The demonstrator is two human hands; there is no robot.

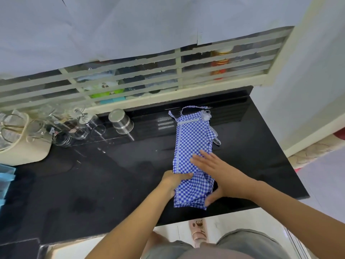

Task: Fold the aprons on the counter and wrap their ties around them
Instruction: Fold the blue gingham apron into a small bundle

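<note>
Beneath the right hand, fingers spread flat to hold the fold, the apron lies lengthwise on the tabletop. The left hand fingers grip its left edge, probably steadying it. Beyond the fingertips, the ties lie unwrapped.

A lidded steel tin stands upright just below a barred window. Left of the tin is a cluster of clear glass jars (overlapping, too hard to count), and further left a cream bag with rope handles. Behind the tin, through the glass, show a green container and, well to the right, a red and gold can. White paper sheets cover the window above the tin. Far below and right of the tin, a pink slipper rests on the floor.
</note>
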